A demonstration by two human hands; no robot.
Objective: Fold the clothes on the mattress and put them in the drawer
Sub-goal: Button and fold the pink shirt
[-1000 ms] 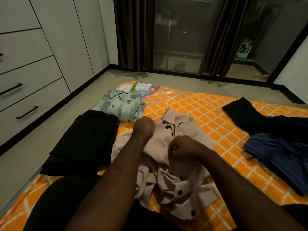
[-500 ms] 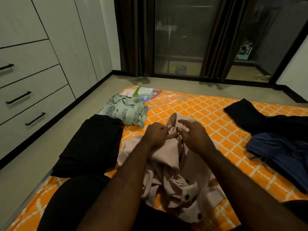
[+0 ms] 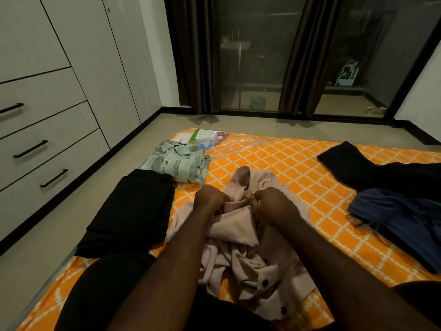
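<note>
A crumpled pale pink buttoned shirt [image 3: 241, 237] lies in front of me on the orange patterned mattress [image 3: 298, 168]. My left hand [image 3: 210, 199] grips the cloth near the collar, fingers curled. Close beside it, my right hand [image 3: 269, 204] pinches the shirt's front edge. To the left lie a folded black garment [image 3: 133, 211] and, beyond it, a folded green patterned shirt [image 3: 179, 163]. At the right sit unfolded clothes: a black piece [image 3: 372, 170] and a dark blue piece [image 3: 405, 225]. The drawers [image 3: 47, 144] with black handles stand shut in the wardrobe at the left.
Grey floor runs between the mattress and the wardrobe. A plastic-wrapped label [image 3: 205, 138] lies at the mattress's far left corner. Dark curtains [image 3: 191, 56] and glass doors [image 3: 253, 56] fill the far wall. My knees in dark cloth [image 3: 102, 290] sit at the near edge.
Both hands have come together at the pink shirt's collar end; the right hand's fingers, spread half a second ago, now pinch the cloth. The view has tilted slightly upward.
</note>
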